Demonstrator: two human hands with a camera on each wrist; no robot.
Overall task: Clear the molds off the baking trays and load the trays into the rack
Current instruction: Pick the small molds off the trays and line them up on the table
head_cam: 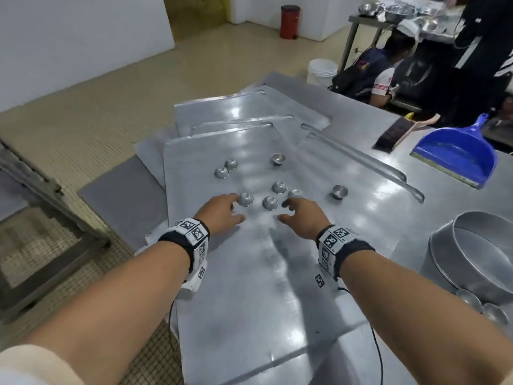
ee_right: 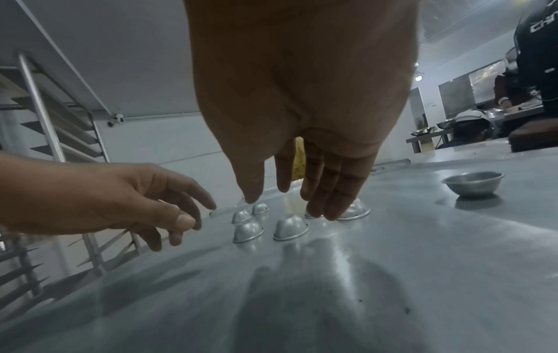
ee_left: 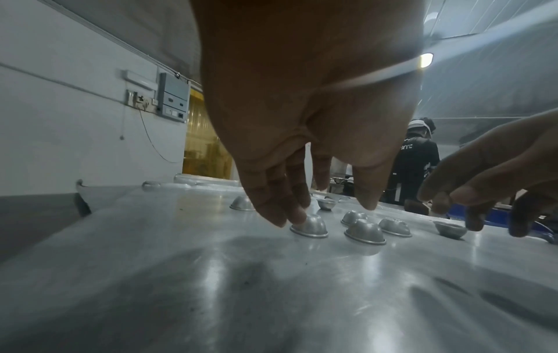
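Note:
Several small round metal molds lie on the top baking tray (head_cam: 236, 273), most of them upside down. My left hand (head_cam: 234, 207) reaches over the tray, and its straight fingertips touch the nearest upturned mold (head_cam: 245, 199), also seen in the left wrist view (ee_left: 309, 225). My right hand (head_cam: 286, 209) reaches forward with straight fingers. Its fingertips (ee_right: 332, 210) rest on another upturned mold (ee_right: 355, 210). Two more domed molds (head_cam: 270, 202) (head_cam: 279, 187) sit between the hands. An upright mold (head_cam: 339, 191) stands alone to the right. Neither hand grips anything.
More trays (head_cam: 249, 107) lie stacked behind the top one. A blue dustpan (head_cam: 458, 157) and a brush (head_cam: 394, 134) lie at the table's far right, and round pans (head_cam: 477, 251) at the near right. The rack (ee_right: 45, 124) stands left. People (head_cam: 383, 76) work behind.

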